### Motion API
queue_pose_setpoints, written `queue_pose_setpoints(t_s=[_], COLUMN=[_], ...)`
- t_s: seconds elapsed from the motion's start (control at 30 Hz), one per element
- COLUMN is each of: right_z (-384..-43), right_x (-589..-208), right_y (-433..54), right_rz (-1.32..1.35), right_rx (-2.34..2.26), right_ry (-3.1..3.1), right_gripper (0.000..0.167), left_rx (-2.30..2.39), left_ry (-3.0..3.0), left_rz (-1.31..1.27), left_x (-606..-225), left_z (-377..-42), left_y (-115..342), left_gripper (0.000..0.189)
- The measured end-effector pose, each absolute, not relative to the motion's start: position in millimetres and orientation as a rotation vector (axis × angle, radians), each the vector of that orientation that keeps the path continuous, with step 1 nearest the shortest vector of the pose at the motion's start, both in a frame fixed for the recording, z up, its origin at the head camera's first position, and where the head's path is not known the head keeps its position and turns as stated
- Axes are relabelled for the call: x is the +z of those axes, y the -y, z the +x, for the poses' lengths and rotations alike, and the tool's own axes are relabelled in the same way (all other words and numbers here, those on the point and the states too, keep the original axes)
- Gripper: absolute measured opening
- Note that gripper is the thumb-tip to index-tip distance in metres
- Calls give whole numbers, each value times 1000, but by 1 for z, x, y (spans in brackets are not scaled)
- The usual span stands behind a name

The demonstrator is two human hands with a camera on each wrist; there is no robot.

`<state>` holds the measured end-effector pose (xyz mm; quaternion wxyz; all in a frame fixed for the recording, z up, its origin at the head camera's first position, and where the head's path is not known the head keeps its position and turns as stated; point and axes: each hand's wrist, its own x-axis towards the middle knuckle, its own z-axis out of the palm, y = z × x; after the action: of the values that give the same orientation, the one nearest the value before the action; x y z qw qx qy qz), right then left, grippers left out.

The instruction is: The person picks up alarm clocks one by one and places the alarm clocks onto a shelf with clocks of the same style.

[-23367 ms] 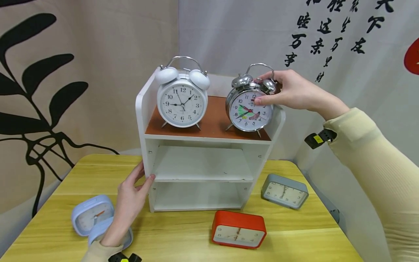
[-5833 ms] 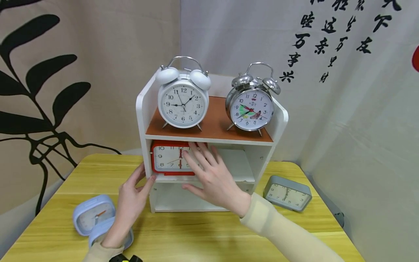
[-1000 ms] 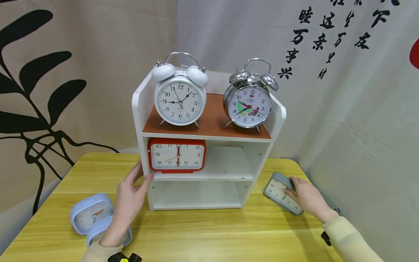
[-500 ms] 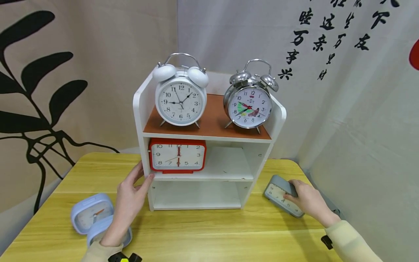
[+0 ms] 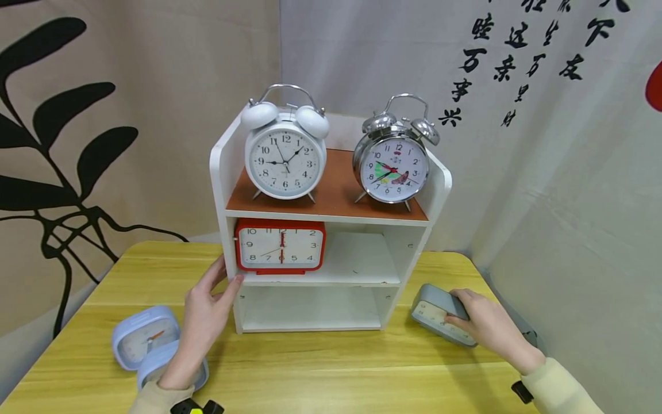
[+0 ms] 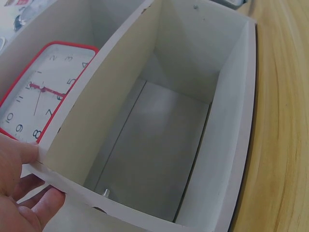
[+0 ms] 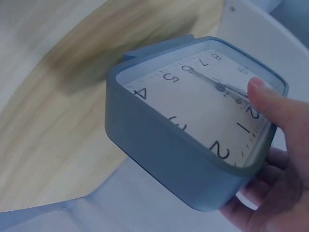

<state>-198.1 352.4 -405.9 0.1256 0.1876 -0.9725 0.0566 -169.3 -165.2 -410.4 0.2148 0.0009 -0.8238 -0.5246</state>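
My left hand (image 5: 206, 305) holds the left side panel of a small white shelf unit (image 5: 319, 284), thumb at the front edge and fingers along the outer side. At the table's right, my right hand (image 5: 488, 325) grips a grey-blue rectangular alarm clock (image 5: 437, 305). In the right wrist view the thumb lies on the face of the grey-blue clock (image 7: 159, 135), the fingers behind it, and the clock is tilted. A red alarm clock (image 5: 280, 247) stands at the left of the middle shelf. On the top shelf stand a white twin-bell clock (image 5: 285, 164) and a silver twin-bell clock (image 5: 394, 167).
Two light-blue clock-like pieces (image 5: 142, 333) lie on the wooden table (image 5: 310, 374) at the left, partly behind my left forearm. Curtains with a black plant print (image 5: 83, 103) and black writing (image 5: 504, 66) hang behind and beside the table.
Over the longer span, the red clock went from table to middle shelf, and the right hand left the silver clock. In the last second the grey-blue clock has tilted and shifted slightly left.
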Motion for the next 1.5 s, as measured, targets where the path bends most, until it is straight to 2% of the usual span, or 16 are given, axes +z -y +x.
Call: queue_pose_setpoints(t_s=[0.5,1.1,1.5], right_z=[-167,-137,-130], right_x=[-383,-364,-356], right_y=[-316,-284,-269], right_rz=[724,1021,1053], right_rx=[63,80,83], right_ry=[2754,2461,2429], right_gripper=[48,60,60], left_rx=[-1454,-1440,-1453], left_ry=[2273,2283,2281], left_rz=[-6,1,-3], left_x=[-412,-412,-411], left_z=[-170,-170,-169], left_y=[165,166,166], left_gripper=[56,57,57])
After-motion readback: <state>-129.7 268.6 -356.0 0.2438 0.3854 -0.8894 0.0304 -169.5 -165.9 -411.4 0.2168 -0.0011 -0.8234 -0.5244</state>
